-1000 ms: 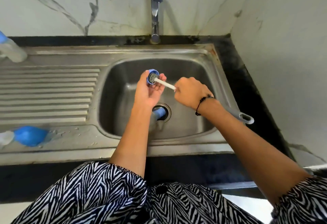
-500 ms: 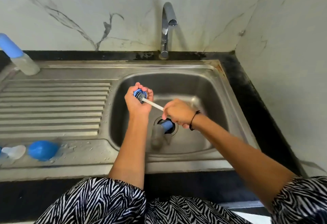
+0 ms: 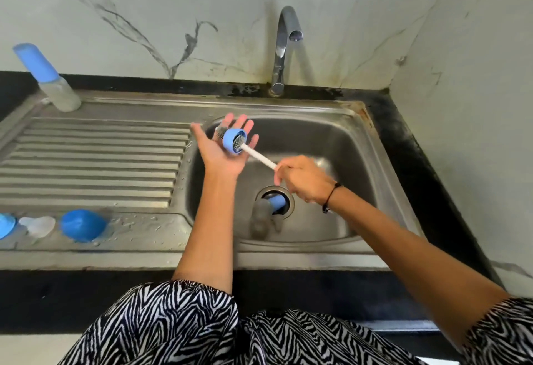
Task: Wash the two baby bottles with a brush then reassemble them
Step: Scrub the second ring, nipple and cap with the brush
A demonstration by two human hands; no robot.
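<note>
Left of the stainless steel sink basin [image 3: 354, 162], a capped clear baby bottle [image 3: 49, 80] stands on the drainboard. Over the basin's left rim, the left hand [image 3: 223, 149] lies flat, fingers spread, cradling a blue bottle ring [image 3: 234, 141]. The white-handled bristle brush [image 3: 258, 157] passes through it, gripped by the right hand [image 3: 305, 180]. Another bottle [image 3: 268, 206], blurred, seemingly lies at the drain.

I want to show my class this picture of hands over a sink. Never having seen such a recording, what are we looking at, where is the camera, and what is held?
No machine here: a person wears a camera on the head, looking down at their own arms. The left hand, palm open, carries a blue bottle ring. The right hand grips a white-handled bottle brush, its bristles pushed through the ring. Another bottle lies in the steel sink by the drain. On the draining board sit a blue cap, a clear teat and a capped bottle.
</note>
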